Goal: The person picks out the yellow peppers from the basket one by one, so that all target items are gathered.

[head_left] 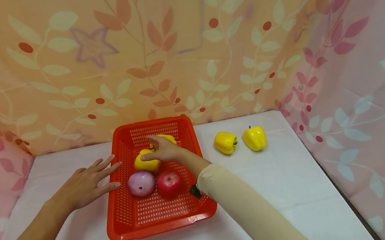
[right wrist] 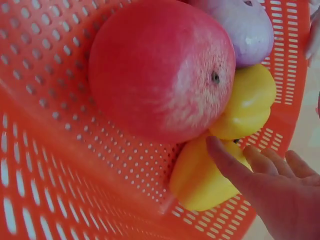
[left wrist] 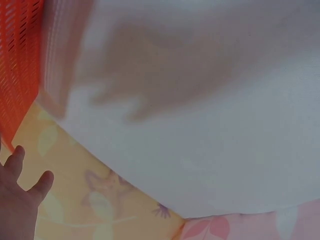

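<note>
A red plastic basket holds a red apple, a round pale-purple vegetable and two yellow bell peppers, one nearer and one farther back. Over these peppers is my right hand, its fingers extended and spread. In the right wrist view the fingertips lie close over a bell pepper; whether they touch it I cannot tell. My left hand is at the basket's left rim with fingers straight and apart, holding nothing. The left wrist view catches only some of its fingers.
Two more yellow bell peppers, a left one and a right one, lie on the white tabletop right of the basket. A leaf-patterned cloth hangs behind the table and along both sides.
</note>
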A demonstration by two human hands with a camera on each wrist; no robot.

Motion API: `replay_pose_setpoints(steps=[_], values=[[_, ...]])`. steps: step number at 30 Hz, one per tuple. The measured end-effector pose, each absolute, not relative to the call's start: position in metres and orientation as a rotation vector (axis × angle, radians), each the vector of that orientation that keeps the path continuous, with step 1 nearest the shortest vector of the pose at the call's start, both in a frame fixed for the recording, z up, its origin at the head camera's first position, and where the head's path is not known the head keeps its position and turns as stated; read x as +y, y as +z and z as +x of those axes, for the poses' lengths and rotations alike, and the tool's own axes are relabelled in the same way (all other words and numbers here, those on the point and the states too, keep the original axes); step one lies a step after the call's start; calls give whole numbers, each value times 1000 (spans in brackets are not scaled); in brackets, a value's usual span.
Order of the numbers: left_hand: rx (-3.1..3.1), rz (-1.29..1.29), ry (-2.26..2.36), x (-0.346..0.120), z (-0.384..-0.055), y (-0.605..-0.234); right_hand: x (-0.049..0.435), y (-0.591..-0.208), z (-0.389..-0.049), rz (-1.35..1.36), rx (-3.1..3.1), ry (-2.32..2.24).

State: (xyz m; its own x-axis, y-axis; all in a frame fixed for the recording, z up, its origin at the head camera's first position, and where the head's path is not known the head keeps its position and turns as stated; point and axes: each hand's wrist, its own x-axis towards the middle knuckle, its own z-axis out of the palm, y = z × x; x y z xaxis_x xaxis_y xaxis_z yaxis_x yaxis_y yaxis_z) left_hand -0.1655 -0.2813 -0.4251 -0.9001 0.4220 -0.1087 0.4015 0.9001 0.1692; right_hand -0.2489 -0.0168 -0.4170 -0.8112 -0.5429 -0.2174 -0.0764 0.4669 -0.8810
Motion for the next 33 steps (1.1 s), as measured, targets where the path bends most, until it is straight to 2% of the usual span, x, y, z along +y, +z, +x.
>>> replay_pose_setpoints(steps=[18, 33], values=[[2930, 656, 219, -282, -166, -424, -40, -431, -243, -718, 2368, -1019], [2909, 617, 255, -280, -164, -423, -37, -437, -243, -710, 2387, -878]])
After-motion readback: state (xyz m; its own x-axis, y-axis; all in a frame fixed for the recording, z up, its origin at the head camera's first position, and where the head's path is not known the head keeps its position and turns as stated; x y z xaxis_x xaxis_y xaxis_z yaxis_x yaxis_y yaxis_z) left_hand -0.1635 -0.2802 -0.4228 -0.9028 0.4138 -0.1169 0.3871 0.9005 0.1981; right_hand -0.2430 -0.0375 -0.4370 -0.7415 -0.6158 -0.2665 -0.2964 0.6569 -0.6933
